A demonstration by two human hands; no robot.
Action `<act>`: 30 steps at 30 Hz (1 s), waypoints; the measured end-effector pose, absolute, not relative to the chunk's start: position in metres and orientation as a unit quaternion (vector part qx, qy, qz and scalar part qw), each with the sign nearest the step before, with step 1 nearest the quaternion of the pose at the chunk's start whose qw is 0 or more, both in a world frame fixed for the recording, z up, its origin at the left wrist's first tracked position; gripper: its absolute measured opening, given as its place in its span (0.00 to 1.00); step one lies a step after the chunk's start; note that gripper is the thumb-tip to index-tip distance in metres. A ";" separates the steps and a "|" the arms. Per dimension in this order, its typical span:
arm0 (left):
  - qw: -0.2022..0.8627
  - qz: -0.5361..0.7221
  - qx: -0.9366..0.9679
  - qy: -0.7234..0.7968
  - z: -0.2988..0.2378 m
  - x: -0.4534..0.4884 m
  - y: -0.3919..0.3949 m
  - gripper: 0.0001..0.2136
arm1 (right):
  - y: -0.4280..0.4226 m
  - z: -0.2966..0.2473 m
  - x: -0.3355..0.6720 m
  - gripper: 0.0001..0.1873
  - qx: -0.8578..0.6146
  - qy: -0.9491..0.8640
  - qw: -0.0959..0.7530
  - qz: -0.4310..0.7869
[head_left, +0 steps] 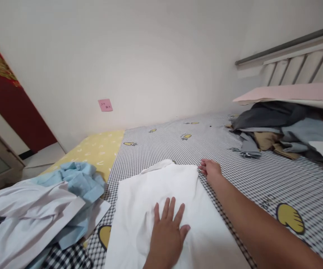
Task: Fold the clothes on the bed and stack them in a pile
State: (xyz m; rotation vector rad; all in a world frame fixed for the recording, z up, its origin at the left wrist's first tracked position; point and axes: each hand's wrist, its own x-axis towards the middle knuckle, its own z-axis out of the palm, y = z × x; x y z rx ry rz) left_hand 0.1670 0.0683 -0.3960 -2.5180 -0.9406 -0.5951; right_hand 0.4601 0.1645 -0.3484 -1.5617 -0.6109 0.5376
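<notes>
A white shirt (161,183), folded into a long panel with its collar (158,165) at the far end, lies in front of me on the bed. My left hand (167,233) presses flat on the middle of it, palm down, with fingers spread. Slight wrinkles show in the cloth left of that hand. Beside the shirt's far right corner is my right hand (211,170); its slightly bent fingers point at the edge, close to or touching the cloth, with no cloth visibly gripped. The shirt's near end runs out of view.
Crumpled white (35,209) and light blue clothes (80,179) lie to the left. Dark, grey and brown clothes (268,123) are piled at the right under a pink board (296,91). The checked bedsheet (161,144) meets the wall (161,67) behind; a metal rail (287,45) runs at right.
</notes>
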 end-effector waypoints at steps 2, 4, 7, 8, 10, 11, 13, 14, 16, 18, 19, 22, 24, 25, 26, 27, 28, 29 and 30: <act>0.182 -0.207 -0.897 -0.345 -0.403 0.166 0.068 0.24 | 0.177 -0.353 0.457 0.15 -0.685 -0.273 0.624 0.260; 0.175 -0.209 -0.897 -0.349 -0.403 0.167 0.067 0.24 | 0.188 -0.356 0.449 0.17 -0.683 -0.305 0.596 0.290; 0.160 -0.215 -0.895 -0.355 -0.402 0.170 0.067 0.24 | 0.203 -0.361 0.429 0.22 -0.666 -0.382 0.540 0.344; 0.153 -0.217 -0.895 -0.359 -0.403 0.171 0.068 0.24 | 0.208 -0.362 0.423 0.25 -0.660 -0.408 0.523 0.352; 0.132 -0.219 -0.895 -0.365 -0.405 0.172 0.069 0.25 | 0.217 -0.363 0.412 0.32 -0.650 -0.457 0.501 0.343; 0.117 -0.221 -0.895 -0.369 -0.406 0.173 0.069 0.25 | 0.222 -0.363 0.408 0.36 -0.647 -0.479 0.491 0.333; 0.081 -0.230 -0.894 -0.376 -0.409 0.173 0.069 0.26 | 0.228 -0.360 0.404 0.38 -0.640 -0.524 0.466 0.315; 0.061 -0.235 -0.893 -0.379 -0.410 0.173 0.069 0.26 | 0.229 -0.358 0.404 0.34 -0.637 -0.546 0.451 0.306; 0.022 -0.244 -0.892 -0.381 -0.410 0.173 0.068 0.27 | 0.227 -0.354 0.404 0.21 -0.633 -0.582 0.429 0.276; -0.010 -0.244 -0.892 -0.379 -0.408 0.172 0.069 0.27 | 0.217 -0.351 0.404 0.10 -0.630 -0.613 0.420 0.225; -0.023 -0.242 -0.893 -0.379 -0.407 0.172 0.069 0.27 | 0.210 -0.350 0.404 0.08 -0.627 -0.630 0.415 0.197; -0.043 -0.224 -0.893 -0.387 -0.403 0.172 0.069 0.27 | 0.181 -0.354 0.403 0.06 -0.618 -0.675 0.381 0.130; -0.033 -0.207 -0.897 -0.389 -0.404 0.173 0.068 0.26 | 0.164 -0.361 0.400 0.06 -0.624 -0.687 0.360 0.098; -0.022 -0.202 -0.899 -0.388 -0.406 0.173 0.067 0.26 | 0.157 -0.366 0.399 0.06 -0.629 -0.687 0.353 0.084; -0.007 -0.202 -0.900 -0.386 -0.408 0.174 0.066 0.25 | 0.152 -0.370 0.397 0.07 -0.634 -0.685 0.350 0.073; 0.008 -0.210 -0.899 -0.383 -0.410 0.173 0.066 0.24 | 0.148 -0.375 0.395 0.09 -0.638 -0.684 0.347 0.063; 0.021 -0.228 -0.895 -0.383 -0.410 0.172 0.067 0.22 | 0.147 -0.378 0.394 0.10 -0.640 -0.686 0.343 0.052; 0.030 -0.255 -0.886 -0.386 -0.407 0.171 0.068 0.18 | 0.146 -0.382 0.393 0.12 -0.641 -0.689 0.336 0.039; 0.039 -0.291 -0.873 -0.389 -0.401 0.170 0.071 0.16 | 0.146 -0.384 0.392 0.13 -0.640 -0.694 0.329 0.024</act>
